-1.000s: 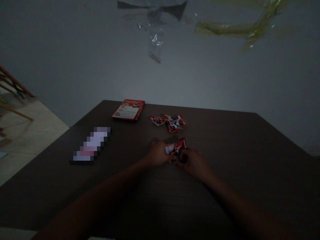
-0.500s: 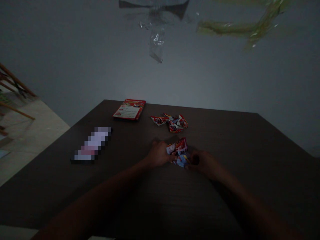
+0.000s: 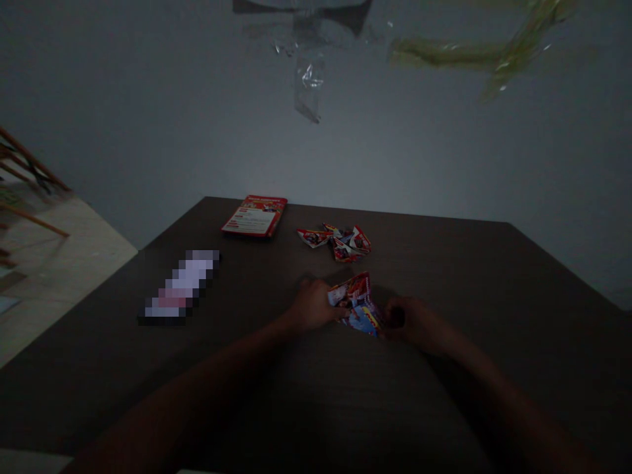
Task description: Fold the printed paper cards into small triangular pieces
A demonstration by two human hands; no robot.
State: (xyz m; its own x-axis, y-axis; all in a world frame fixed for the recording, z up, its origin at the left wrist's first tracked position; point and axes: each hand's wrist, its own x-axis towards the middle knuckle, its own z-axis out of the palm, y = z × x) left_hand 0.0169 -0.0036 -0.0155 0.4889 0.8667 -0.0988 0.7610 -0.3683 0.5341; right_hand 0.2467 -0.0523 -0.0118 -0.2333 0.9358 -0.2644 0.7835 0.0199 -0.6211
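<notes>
A: Where is the creased printed sheet [image 3: 359, 308]?

B: Between the two hands, over the middle of the tabletop [image 3: 494, 283]. Whether its underside touches the wood, I can't tell in this dim light. A red and blue printed side faces up.

A: Why grip it from both sides?

B: My guess is that thin, creased paper would curl or slide if only one edge were held, so a hold at left and right keeps it spread.

A: And how do the hands sit?

B: The left hand [image 3: 312, 306] closes on the sheet's left edge, its thumb toward the near side. The right hand [image 3: 409, 322] pinches the right-hand corner, thumb and finger curled into a narrow loop around a dark gap. Both forearms slant in from the bottom of the view, converging on the paper.

A: What lies farther out?

B: Just beyond, some folded printed pieces [image 3: 349, 249] sit in a loose cluster, perhaps placed there to leave room around the hands. Near the far edge, to the left, a stack of red-bordered cards [image 3: 254, 220] lies flat, probably parked out of the way. A phone-like slab [image 3: 182, 283], its face pixelated, lies well left of the hands, presumably within easy glance.
</notes>
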